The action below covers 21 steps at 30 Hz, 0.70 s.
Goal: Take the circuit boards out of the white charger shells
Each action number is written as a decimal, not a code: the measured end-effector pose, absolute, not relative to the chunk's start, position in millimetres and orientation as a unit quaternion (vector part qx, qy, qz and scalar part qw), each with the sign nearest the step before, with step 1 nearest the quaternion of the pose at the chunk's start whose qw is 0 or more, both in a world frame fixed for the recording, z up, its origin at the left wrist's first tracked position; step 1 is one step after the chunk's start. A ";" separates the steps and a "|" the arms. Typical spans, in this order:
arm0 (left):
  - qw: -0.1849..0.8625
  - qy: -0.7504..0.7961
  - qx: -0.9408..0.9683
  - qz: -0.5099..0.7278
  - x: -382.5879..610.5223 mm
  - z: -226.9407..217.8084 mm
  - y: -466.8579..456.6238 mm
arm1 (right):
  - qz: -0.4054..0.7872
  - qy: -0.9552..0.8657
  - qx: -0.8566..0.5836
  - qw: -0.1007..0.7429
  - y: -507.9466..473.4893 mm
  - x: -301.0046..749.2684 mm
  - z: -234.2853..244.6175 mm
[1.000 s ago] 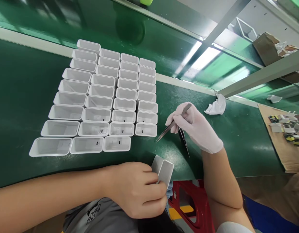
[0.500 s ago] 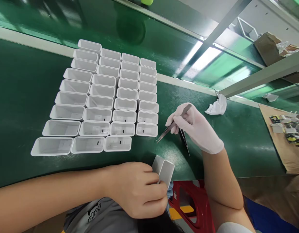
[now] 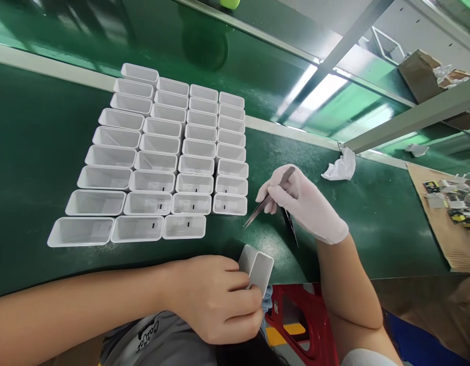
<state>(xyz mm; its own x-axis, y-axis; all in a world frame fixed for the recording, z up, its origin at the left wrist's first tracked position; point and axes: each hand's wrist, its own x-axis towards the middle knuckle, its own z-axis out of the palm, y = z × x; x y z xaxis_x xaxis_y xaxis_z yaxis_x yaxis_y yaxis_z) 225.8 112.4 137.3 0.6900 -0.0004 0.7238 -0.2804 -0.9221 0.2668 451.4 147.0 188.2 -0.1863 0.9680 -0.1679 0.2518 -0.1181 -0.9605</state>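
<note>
My bare left hand [image 3: 225, 300] is closed around a white rectangular plastic case [image 3: 261, 272], tilted at the table's front edge with its open end facing up. In a white glove, my right hand [image 3: 296, 201] pinches a pair of metal tweezers [image 3: 262, 204], whose tips point down and left above the green surface. Something tiny may be at the tips, too small to name. Just below that hand lies a dark, thin pointed tool [image 3: 290, 227]. To the left stand rows of similar white cases [image 3: 151, 203], open side up, several with a small dark slot inside.
A crumpled white glove or cloth [image 3: 340, 165] lies near the back rail. At the right, cardboard [image 3: 428, 223] carries small white, black and yellow parts. A slanted metal post [image 3: 414, 113] crosses the upper right. A red stool [image 3: 307, 323] stands below the table edge.
My right hand has shifted slightly left and down with the tweezers. My left hand and its case have hardly moved.
</note>
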 end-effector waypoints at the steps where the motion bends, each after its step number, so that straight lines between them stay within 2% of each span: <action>1: 0.180 -0.079 0.902 0.384 225.6 137.5 112.6 | 0.515 -0.566 -0.541 0.350 147.3 451.1 188.0; 8: 0.179 -0.071 0.903 0.384 223.7 140.3 113.8 | 0.521 -0.564 -0.550 0.329 148.6 456.7 194.9; 11: 0.165 -0.028 0.901 0.401 222.7 141.6 115.2 | 0.470 -0.554 -0.602 0.331 152.6 463.8 196.0; 13: 0.149 0.022 0.905 0.399 221.3 141.8 115.9 | 0.430 -0.561 -0.640 0.301 155.5 466.1 192.8; 16: 0.132 0.068 0.921 0.361 218.2 140.7 115.9 | 0.382 -0.591 -0.666 0.248 158.8 462.3 182.8; 21: 0.108 0.088 0.940 0.312 214.4 130.4 118.2 | 0.293 -0.632 -0.682 0.222 164.5 452.7 162.2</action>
<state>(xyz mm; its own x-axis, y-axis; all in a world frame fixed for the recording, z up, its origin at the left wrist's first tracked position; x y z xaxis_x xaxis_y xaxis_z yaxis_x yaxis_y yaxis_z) 214.4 118.2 130.4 0.7895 0.2323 0.5680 0.0977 -0.9614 0.2574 452.7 164.5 162.2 0.0282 0.9925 -0.1192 0.7324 -0.1017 -0.6732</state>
